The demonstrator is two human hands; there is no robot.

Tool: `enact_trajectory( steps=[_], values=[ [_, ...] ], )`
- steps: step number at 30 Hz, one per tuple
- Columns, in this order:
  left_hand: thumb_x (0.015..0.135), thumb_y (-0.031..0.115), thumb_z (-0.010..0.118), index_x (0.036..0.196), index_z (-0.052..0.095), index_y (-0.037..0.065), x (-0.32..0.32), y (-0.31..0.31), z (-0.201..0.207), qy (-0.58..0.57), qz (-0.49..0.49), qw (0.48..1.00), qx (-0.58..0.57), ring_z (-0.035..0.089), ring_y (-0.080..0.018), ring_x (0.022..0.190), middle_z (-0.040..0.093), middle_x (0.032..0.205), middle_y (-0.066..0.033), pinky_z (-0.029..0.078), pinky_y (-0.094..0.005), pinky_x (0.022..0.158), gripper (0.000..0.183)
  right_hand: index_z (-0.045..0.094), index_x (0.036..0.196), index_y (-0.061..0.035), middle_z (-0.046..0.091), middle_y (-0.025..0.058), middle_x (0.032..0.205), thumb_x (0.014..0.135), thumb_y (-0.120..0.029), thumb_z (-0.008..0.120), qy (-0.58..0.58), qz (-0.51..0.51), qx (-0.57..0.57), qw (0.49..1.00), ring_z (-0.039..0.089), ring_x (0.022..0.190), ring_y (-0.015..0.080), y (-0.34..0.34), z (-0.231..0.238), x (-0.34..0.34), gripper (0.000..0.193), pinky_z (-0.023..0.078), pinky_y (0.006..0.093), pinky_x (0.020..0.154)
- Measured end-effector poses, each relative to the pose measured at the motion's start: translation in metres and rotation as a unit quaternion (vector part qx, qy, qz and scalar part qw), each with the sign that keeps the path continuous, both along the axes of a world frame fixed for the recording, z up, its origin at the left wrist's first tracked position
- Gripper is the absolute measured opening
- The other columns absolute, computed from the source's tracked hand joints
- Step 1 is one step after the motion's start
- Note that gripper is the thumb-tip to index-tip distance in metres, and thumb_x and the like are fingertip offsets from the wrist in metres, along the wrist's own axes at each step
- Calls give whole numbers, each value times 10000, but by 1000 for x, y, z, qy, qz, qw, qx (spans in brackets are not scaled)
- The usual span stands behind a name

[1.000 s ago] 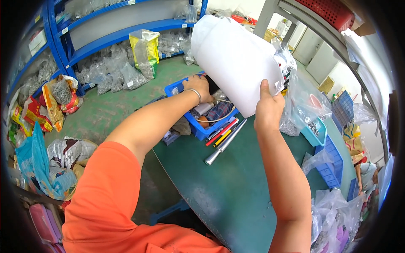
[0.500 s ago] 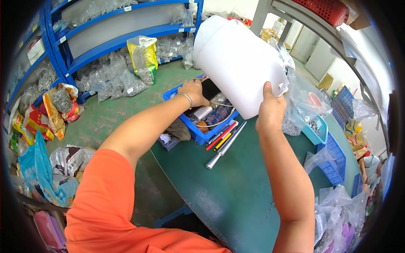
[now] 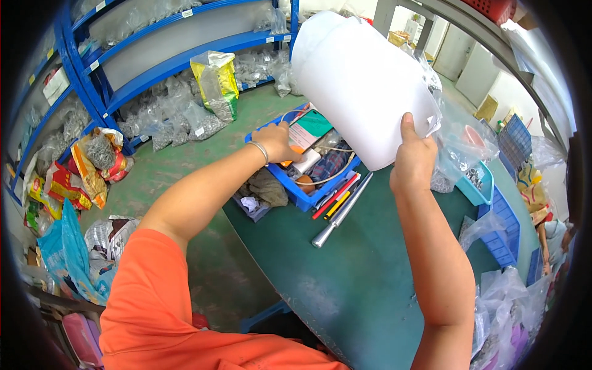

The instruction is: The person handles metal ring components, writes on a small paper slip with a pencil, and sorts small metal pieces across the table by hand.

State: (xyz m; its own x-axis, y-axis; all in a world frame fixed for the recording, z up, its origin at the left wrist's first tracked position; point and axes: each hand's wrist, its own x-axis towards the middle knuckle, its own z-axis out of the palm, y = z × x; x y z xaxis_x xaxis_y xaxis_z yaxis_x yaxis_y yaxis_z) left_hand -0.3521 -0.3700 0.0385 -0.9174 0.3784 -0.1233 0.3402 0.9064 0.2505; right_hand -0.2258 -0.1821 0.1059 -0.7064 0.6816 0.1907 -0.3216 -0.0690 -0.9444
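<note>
My right hand grips a large curled stack of white paper sheets by its lower right edge, thumb on top, and holds it up over the table. My left hand is over the left side of a blue plastic basket, fingers apart, beside a smartphone whose lit screen shows green and pale areas. The thumb is close to the phone's lower end; whether it touches is unclear. Also in the basket are a pale cable, a dark checked cloth and a small white object.
Pens and a metal rod with a thicker end lie by the basket on the green table. A greyish cloth lies left of it. At right stand a teal tray and plastic bags. Blue shelves stand behind.
The phone's screen has gone from black to lit. My left hand has shifted off its upper part toward the basket's left side. The paper stays raised in my right hand.
</note>
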Motion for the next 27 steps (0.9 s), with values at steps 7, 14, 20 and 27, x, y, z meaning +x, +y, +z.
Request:
enact_trajectory(
  steps=[7, 14, 20, 27],
  values=[
    [887, 388, 591, 1168, 550, -124, -32, -14, -16, -68, 65, 963, 252, 612, -296, 963, 615, 1091, -254, 476, -348, 835, 586, 481, 1250, 78, 580, 134, 1159, 942, -171, 548, 14, 22, 10, 1000, 548, 1004, 198, 3, -3, 1, 401, 431, 326, 871],
    [938, 240, 524, 950, 628, -64, -33, -16, -29, -91, 127, 915, 373, 564, -176, 725, 631, 839, -102, 454, -315, 659, 322, 458, 1278, 72, 554, 139, 1205, 937, -180, 558, 3, 33, 13, 999, 529, 1064, 217, 0, -3, 2, 435, 419, 337, 903],
    [931, 203, 529, 916, 636, -75, -37, -16, -34, -82, 124, 915, 376, 561, -167, 716, 627, 812, -94, 452, -303, 650, 299, 459, 1268, 82, 555, 139, 1196, 940, -176, 550, 12, 34, 15, 999, 531, 1053, 213, 1, -5, 2, 428, 417, 333, 902],
    [928, 179, 530, 912, 635, -78, -37, -16, -38, -94, 123, 903, 400, 563, -162, 691, 629, 808, -83, 454, -296, 642, 279, 500, 1228, 88, 598, 133, 1124, 950, -162, 524, 3, 14, 12, 1000, 566, 970, 184, 0, -4, 1, 376, 442, 309, 849]
  ],
)
